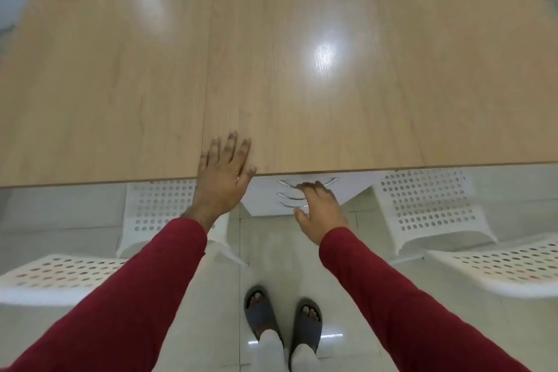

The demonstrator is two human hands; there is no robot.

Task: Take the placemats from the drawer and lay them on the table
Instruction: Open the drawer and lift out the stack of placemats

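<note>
Placemats are out of sight; we see shut drawers (305, 199) under the bare wooden table (302, 84). Left hand (225, 172) lies flat, fingers spread; right hand (321, 208) curls on a handle (308, 183). White chairs (428, 205), tiled floor (271, 257).

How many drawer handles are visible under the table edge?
3, stacked on the white drawer unit: top handle, which the right hand reaches, middle handle and bottom handle. The tabletop may hide more.
</note>
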